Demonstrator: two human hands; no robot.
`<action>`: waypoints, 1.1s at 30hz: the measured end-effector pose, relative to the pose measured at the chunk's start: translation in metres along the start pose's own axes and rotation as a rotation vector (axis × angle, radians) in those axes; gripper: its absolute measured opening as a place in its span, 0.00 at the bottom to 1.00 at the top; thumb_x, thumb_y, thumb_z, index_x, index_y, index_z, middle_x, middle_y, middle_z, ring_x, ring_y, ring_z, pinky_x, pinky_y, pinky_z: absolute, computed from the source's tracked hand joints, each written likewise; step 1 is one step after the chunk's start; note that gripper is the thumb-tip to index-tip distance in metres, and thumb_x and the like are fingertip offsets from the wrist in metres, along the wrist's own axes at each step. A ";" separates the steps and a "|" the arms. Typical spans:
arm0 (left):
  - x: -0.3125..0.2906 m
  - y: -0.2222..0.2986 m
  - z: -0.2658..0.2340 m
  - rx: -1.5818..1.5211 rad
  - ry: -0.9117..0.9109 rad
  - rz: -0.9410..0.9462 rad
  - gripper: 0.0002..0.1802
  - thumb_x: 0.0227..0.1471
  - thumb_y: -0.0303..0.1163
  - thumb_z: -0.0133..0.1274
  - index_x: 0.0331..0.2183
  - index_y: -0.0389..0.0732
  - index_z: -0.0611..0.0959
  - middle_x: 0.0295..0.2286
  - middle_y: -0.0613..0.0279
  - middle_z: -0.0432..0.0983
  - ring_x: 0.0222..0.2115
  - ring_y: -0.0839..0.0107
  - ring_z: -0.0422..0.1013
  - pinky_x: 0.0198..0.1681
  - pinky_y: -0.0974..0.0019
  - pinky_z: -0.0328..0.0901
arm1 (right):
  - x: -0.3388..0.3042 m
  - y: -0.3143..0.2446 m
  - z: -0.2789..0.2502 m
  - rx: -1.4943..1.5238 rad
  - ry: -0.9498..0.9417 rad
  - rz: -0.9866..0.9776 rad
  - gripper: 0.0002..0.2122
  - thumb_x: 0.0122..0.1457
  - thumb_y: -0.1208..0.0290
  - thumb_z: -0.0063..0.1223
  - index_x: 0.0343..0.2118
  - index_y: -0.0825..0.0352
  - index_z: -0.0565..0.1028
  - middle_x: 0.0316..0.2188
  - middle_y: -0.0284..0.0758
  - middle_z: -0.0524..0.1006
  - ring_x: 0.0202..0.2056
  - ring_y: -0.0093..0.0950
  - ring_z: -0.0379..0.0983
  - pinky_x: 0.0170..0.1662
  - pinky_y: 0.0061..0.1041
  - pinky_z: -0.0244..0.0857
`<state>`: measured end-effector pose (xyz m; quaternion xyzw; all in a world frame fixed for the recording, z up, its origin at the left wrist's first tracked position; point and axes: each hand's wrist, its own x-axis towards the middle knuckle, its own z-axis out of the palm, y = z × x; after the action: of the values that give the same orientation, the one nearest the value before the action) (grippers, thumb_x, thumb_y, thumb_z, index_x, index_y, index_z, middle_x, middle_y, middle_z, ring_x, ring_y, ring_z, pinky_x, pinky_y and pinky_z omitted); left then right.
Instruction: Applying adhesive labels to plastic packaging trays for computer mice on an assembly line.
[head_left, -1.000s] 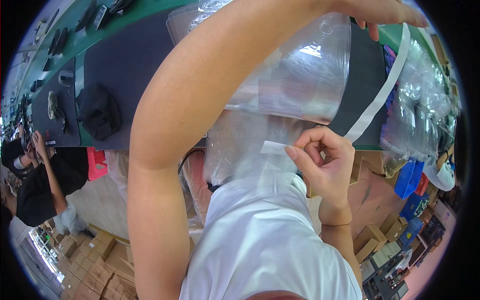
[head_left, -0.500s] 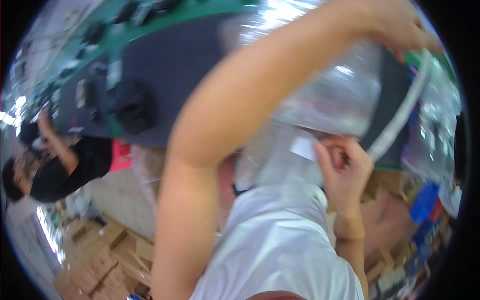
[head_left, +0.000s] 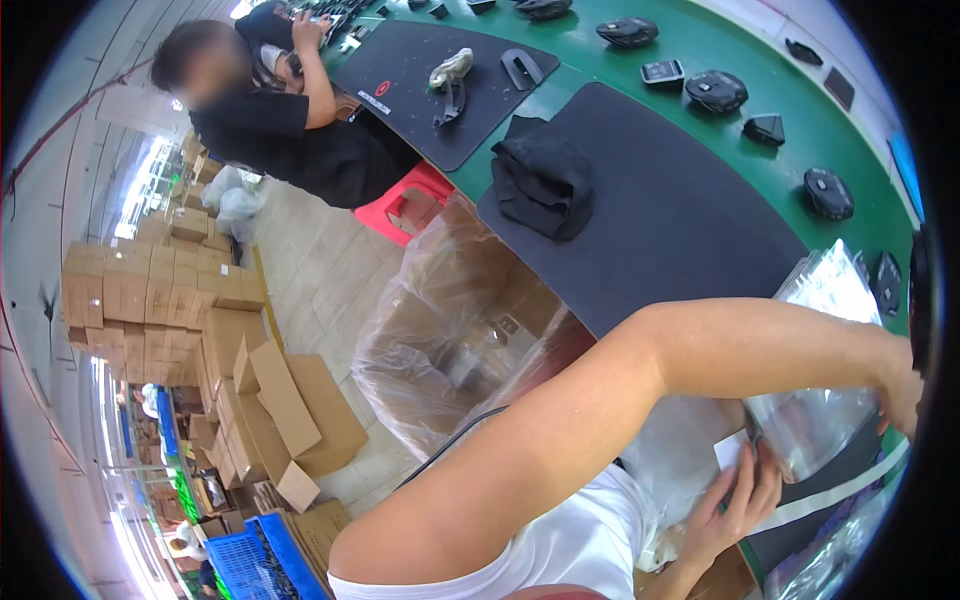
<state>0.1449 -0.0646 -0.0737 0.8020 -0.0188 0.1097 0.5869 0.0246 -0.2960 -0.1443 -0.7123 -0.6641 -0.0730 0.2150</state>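
Head's swung left since before. My left hand [head_left: 905,395] grips the clear bag [head_left: 820,400] at bench edge; right hand [head_left: 735,500] fingers pinch its white label [head_left: 732,452]. Slippery plastic could slide out, I reckon.

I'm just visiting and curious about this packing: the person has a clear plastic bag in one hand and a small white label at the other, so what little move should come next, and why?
Probably pressing the white label flat onto the clear plastic bag. The right hand has its fingertips at the label, right beside the bag, while the left hand reaches across and steadies the bag at the frame's edge.
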 end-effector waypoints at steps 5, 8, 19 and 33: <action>-0.012 0.019 -0.008 0.053 -0.031 -0.061 0.29 0.49 0.56 0.54 0.43 0.43 0.85 0.34 0.63 0.84 0.37 0.69 0.79 0.43 0.62 0.71 | -0.006 -0.014 -0.026 -0.133 -0.385 -0.056 0.43 0.59 0.34 0.37 0.66 0.70 0.55 0.67 0.46 0.54 0.67 0.49 0.49 0.67 0.52 0.31; -0.014 0.024 -0.013 0.133 -0.058 -0.095 0.31 0.49 0.57 0.54 0.44 0.42 0.85 0.32 0.66 0.84 0.36 0.69 0.79 0.43 0.64 0.72 | -0.009 -0.019 -0.035 -0.033 -0.420 -0.089 0.40 0.59 0.43 0.48 0.65 0.69 0.56 0.68 0.45 0.53 0.67 0.48 0.49 0.67 0.53 0.35; -0.027 0.028 -0.022 0.172 -0.018 -0.128 0.30 0.49 0.57 0.54 0.42 0.41 0.86 0.27 0.68 0.84 0.34 0.71 0.79 0.42 0.66 0.72 | 0.002 -0.023 -0.047 0.155 -0.574 -0.189 0.47 0.49 0.38 0.55 0.66 0.64 0.56 0.69 0.39 0.50 0.69 0.53 0.38 0.63 0.64 0.33; -0.043 0.038 -0.028 0.120 0.102 -0.055 0.23 0.50 0.50 0.52 0.29 0.40 0.87 0.20 0.68 0.83 0.30 0.73 0.79 0.38 0.66 0.72 | 0.005 -0.004 -0.050 0.503 -0.220 -0.398 0.14 0.50 0.78 0.56 0.42 0.68 0.80 0.51 0.41 0.75 0.52 0.40 0.72 0.56 0.42 0.60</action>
<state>0.0923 -0.0543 -0.0392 0.8293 0.0399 0.1351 0.5408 0.0303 -0.3113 -0.0961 -0.4970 -0.8066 0.1297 0.2926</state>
